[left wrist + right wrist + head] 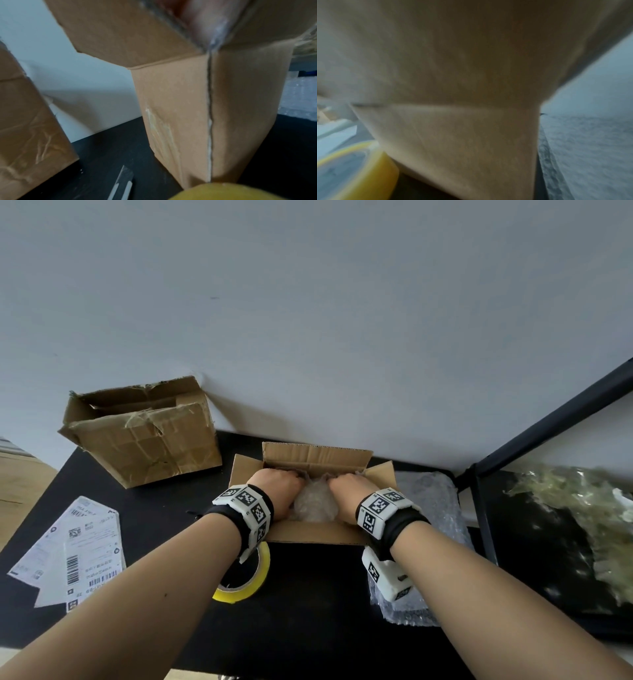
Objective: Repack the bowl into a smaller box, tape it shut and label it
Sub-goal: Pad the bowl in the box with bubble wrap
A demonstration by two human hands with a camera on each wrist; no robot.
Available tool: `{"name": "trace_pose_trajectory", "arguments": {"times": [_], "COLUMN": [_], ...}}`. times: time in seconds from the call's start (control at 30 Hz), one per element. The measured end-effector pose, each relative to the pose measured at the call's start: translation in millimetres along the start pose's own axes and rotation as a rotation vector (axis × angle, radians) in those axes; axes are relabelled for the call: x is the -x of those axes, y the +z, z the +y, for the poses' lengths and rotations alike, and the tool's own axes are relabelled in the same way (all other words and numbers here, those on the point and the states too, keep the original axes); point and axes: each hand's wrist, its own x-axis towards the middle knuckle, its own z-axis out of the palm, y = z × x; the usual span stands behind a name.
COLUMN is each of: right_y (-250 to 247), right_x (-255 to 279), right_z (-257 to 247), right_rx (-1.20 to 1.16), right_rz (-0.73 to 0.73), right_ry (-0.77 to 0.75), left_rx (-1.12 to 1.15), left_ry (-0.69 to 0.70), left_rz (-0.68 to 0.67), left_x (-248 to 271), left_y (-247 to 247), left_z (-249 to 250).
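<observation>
Black tabletop [308,594] against a pale wall carries the small box [318,532], flaps up. Both forearms reach in, left hand [279,491] and right hand [349,489] either side of the bubble-wrapped bundle [315,503] inside, knuckles up. Fingers are hidden in the box, so their grip cannot be told.

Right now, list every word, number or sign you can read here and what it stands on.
No text can be quoted.
Shipping labels: barcodes, QR codes and print, too small and blurred to read.
Wrist bands: black-and-white square markers, no words.
Smaller box, larger box, tape roll: no print visible.
</observation>
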Motion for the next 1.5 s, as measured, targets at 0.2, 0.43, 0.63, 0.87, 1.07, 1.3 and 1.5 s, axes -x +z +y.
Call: {"name": "trace_pose_trajectory", "arguments": {"times": [0.2, 0.43, 0.63, 0.87, 1.07, 1.3, 1.5], "right_y": [-33.1, -17.7, -7.7, -3.0, 3.3, 2.8, -11.3], "right_x": [34.7, 39.0, 26.0, 5.9, -8.1, -7.8, -2.9], "right_z": [8.4, 5.8, 2.8, 0.5, 2.9, 5.8, 8.0], "right_rx": [0.083, 0.389, 0.491, 0.298, 0.265, 0.214, 0.106], "right_rz": [0.127, 0.088, 0.084, 0.014, 0.037, 0.036, -0.042], "right_ry": [0.018, -0.021, -0.105, -0.058, -0.085, -0.101, -0.078], "left_rx": [0.110, -0.056, -0.145, -0.123, -0.083, -0.071, 0.080], "left_ry": [0.052, 0.005, -0.030, -0.062, -0.068, -0.041, -0.050], "left_rz": [0.079, -0.046, -0.103, -0.130, -0.171, -0.169, -0.262], "left_x": [11.9, 14.3, 5.1, -8.0, -20.1, -18.6, -15.1], "left_y": [-20.0, -23.9, -14.0, -4.1, 2.1, 1.2, -10.0], "left_z": [-10.1, -6.6, 3.4, 7.5, 5.6, 5.1, 5.7]}}
